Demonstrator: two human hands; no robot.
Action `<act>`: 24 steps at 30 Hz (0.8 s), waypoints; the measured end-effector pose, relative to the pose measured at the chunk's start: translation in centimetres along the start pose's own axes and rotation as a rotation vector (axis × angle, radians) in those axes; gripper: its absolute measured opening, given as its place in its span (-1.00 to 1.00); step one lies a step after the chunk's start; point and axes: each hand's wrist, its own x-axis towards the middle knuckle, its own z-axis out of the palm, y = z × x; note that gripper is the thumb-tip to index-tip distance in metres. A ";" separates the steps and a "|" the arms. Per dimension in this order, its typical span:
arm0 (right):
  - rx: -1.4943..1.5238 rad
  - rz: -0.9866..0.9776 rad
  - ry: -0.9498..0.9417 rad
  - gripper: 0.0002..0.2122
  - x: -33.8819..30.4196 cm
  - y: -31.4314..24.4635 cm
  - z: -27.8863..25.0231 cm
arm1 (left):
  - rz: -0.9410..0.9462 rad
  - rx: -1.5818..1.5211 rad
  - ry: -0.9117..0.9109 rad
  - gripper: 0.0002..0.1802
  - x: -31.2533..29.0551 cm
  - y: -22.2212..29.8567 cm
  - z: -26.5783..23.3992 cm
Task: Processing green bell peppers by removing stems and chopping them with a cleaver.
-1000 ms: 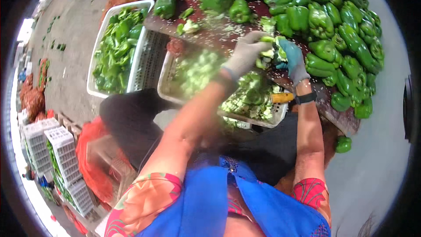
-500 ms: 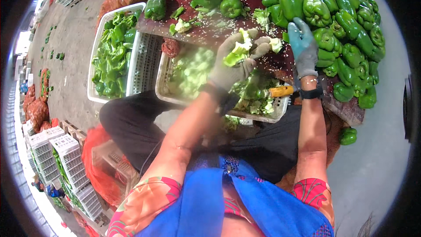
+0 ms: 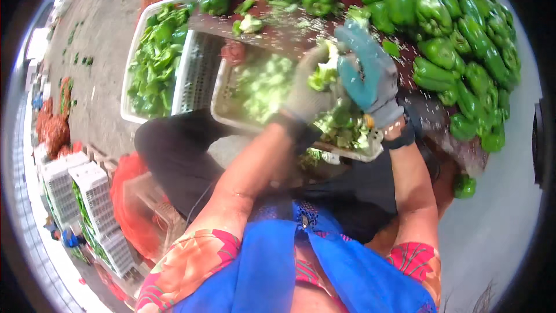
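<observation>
Your left hand [image 3: 310,87], in a pale grey fabric glove, holds a ragged green-and-white pepper piece [image 3: 322,76] near the off-white plastic crate's [image 3: 215,95] far side. Your right hand [image 3: 368,75], in a teal-and-grey glove, has left the glossy green bell peppers [image 3: 437,14] far right, apparently bringing both hands to that piece; I cannot tell its grip.

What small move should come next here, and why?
Probably the left hand should lower its pepper piece into the crate: the crate is close by that hand, and pale green scraps already lie inside.
</observation>
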 end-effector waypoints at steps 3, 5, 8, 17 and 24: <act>-0.019 0.115 -0.115 -0.63 -1.0 0.0 1.1 | 0.085 0.607 -0.038 0.07 -2.1 -2.6 -0.8; -0.040 0.141 -0.108 -0.63 -2.3 1.3 0.3 | 0.089 0.469 -0.075 0.00 -1.9 -1.9 1.6; 0.088 0.185 -0.070 -0.66 -2.7 0.9 2.9 | 0.163 0.502 -0.113 -0.06 -1.9 -2.6 -0.3; 0.620 0.750 0.105 -0.52 -2.1 -0.7 1.9 | -0.420 -0.519 0.238 -0.26 -1.5 3.3 -4.4; 0.787 0.848 0.151 -0.56 -3.2 -2.0 -0.8 | -0.123 0.668 0.675 -0.83 3.2 3.5 -25.0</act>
